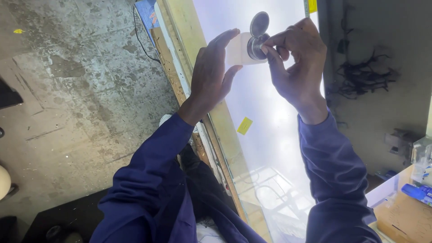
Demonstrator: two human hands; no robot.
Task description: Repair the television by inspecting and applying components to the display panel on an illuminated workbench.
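The left hand (211, 74) hides part of the pale block (237, 48).

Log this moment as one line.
left hand: holds white block | right hand: pinches round metal fitting | under: glass sheet

A long glass pane (265, 135) runs up the middle of the view, its surface bright with reflected sky and a faint lattice near the lower end. It sits on a pale wooden frame (186, 40) that edges it along the left side. On the glass there's a small yellow sticker (245, 125) about halfway down, and another yellow tag (312, 5) right at the top edge. Under all of it lies the concrete floor (81, 90), grey, stained and cracked. A thin black cable (143, 42) trails across that floor toward the frame's upper end.
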